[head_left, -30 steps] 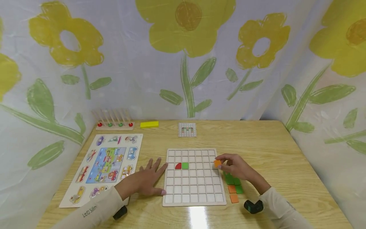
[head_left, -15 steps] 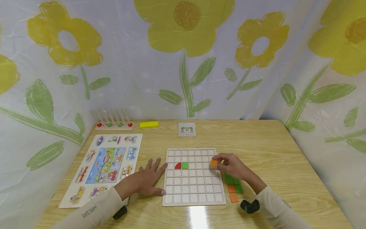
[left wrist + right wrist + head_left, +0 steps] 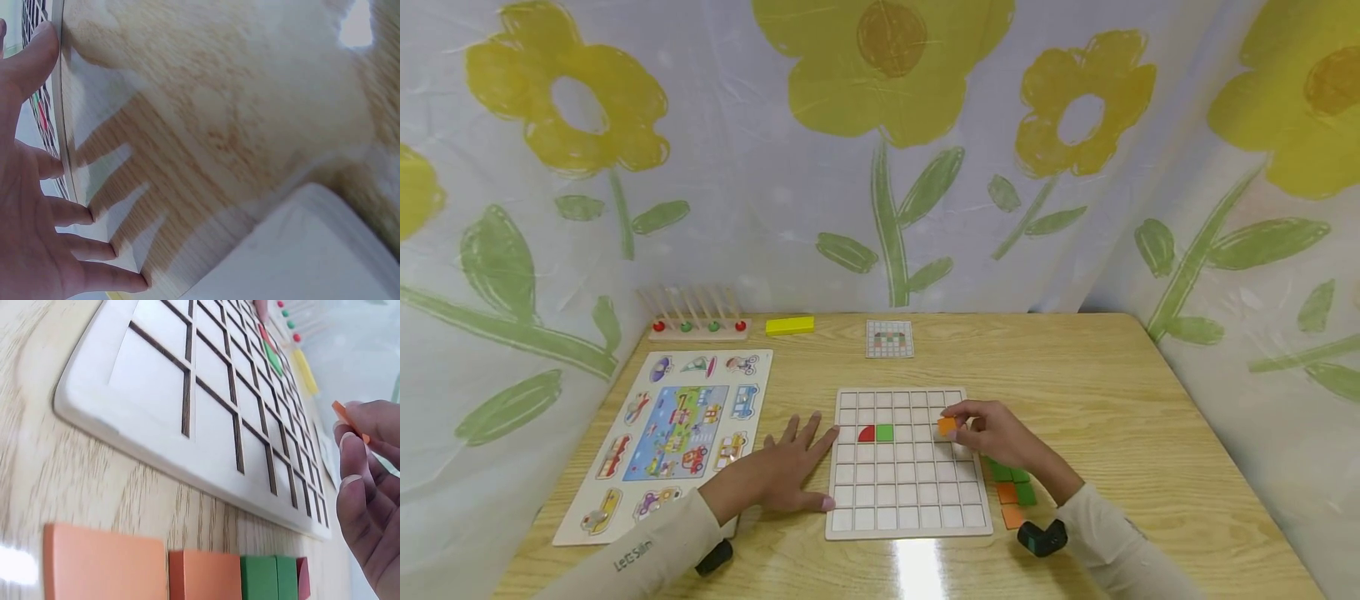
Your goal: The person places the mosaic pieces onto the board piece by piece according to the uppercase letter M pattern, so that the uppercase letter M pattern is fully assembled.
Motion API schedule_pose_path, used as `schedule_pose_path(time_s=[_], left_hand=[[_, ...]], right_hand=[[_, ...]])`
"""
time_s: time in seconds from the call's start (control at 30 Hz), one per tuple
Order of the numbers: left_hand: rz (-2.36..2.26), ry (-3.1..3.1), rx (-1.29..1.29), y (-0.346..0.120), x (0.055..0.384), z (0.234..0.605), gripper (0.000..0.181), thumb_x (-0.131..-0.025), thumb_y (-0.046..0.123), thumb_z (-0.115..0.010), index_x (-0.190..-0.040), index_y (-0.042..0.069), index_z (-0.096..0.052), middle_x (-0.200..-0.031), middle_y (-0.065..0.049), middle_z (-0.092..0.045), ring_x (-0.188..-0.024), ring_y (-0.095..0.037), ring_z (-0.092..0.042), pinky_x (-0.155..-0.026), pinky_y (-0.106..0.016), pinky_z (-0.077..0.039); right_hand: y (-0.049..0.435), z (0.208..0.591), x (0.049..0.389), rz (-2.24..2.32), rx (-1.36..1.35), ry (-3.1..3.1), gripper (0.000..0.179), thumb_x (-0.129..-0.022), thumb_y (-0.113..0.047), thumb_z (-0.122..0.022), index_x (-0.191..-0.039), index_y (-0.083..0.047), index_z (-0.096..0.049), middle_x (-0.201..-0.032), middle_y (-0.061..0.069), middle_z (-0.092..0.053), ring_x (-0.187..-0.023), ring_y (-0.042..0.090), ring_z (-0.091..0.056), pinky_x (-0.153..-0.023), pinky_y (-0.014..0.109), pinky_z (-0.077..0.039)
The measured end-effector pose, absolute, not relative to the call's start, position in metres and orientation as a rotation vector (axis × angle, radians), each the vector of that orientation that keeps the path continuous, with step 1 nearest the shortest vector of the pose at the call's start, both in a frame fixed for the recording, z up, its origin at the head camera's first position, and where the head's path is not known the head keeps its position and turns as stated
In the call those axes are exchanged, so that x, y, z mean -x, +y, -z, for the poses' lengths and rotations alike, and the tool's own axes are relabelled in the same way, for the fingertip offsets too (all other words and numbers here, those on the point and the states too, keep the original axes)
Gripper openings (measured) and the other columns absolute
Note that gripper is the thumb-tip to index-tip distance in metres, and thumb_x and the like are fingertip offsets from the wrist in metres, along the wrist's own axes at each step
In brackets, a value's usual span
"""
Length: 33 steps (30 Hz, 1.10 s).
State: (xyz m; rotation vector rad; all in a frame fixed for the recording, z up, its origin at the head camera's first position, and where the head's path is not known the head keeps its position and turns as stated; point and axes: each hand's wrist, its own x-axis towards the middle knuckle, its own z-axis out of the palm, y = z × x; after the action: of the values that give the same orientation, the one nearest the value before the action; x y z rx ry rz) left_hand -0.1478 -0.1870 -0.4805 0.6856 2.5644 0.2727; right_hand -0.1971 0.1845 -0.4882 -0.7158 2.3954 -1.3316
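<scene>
A white grid board (image 3: 907,496) lies in the middle of the table, divided into square cells. In its third row from the top sit a red quarter-circle tile (image 3: 867,433) and, beside it, a green square tile (image 3: 885,432). My right hand (image 3: 996,432) pinches an orange square tile (image 3: 947,426) above the right part of the board; the right wrist view shows the same orange tile (image 3: 350,422) between thumb and fingertips, apart from the board. My left hand (image 3: 790,471) lies with spread fingers at the board's left edge, thumb and a fingertip touching it.
Green tiles (image 3: 1025,493) and orange tiles (image 3: 1012,517) lie right of the board. Behind it is a small pattern card (image 3: 890,340). To the left are a picture puzzle (image 3: 673,433), a peg stand with beads (image 3: 700,331) and a yellow block (image 3: 790,326).
My right hand has moved left with the orange tile, from the board's right edge to over its right-hand cells. The left hand has stayed in place.
</scene>
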Motion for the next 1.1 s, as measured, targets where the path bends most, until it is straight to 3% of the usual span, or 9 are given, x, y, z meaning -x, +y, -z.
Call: schedule_pose_path(time_s=[0.13,0.37,0.6,1.1], left_hand=[[-0.276,2.57,-0.693,-0.188,0.148,0.481,0.107,-0.086,0.074,-0.058,-0.163,0.014,-0.015,-0.166,-0.027,-0.007,-0.148,-0.059,-0.009,-0.104,-0.079,-0.027],[-0.278,2.568,-0.684,-0.187,0.148,0.48,0.106,-0.086,0.074,-0.059,-0.163,0.015,-0.015,-0.166,-0.026,-0.007,-0.148,-0.058,-0.009,-0.104,-0.079,-0.026],[-0.285,2.564,-0.665,-0.187,0.149,0.482,0.106,-0.086,0.074,-0.059,-0.163,0.016,-0.014,-0.167,-0.025,-0.006,-0.149,-0.056,-0.007,-0.105,-0.079,-0.025],[-0.288,2.568,-0.662,-0.187,0.148,0.482,0.106,-0.085,0.075,-0.058,-0.163,0.018,-0.014,-0.167,-0.024,-0.006,-0.15,-0.055,-0.006,-0.106,-0.079,-0.025]], right_hand=[[0.178,0.488,0.197,1.334,0.689,2.389,0.031,-0.097,-0.012,-0.067,-0.126,-0.001,-0.066,-0.102,0.013,-0.064,-0.06,0.01,-0.054,-0.057,0.022,-0.049],[0.17,0.491,0.198,1.337,0.656,2.385,0.031,-0.097,-0.001,-0.062,-0.127,0.008,-0.062,-0.101,0.019,-0.062,-0.063,0.035,-0.059,-0.056,0.023,-0.049],[0.166,0.491,0.197,1.348,0.638,2.365,0.033,-0.098,-0.006,-0.064,-0.129,0.004,-0.062,-0.1,0.015,-0.061,-0.061,0.02,-0.054,-0.053,0.023,-0.043],[0.157,0.495,0.2,1.333,0.58,2.383,0.029,-0.096,-0.007,-0.066,-0.125,-0.001,-0.067,-0.096,0.009,-0.061,-0.061,0.016,-0.056,-0.056,0.025,-0.05]])
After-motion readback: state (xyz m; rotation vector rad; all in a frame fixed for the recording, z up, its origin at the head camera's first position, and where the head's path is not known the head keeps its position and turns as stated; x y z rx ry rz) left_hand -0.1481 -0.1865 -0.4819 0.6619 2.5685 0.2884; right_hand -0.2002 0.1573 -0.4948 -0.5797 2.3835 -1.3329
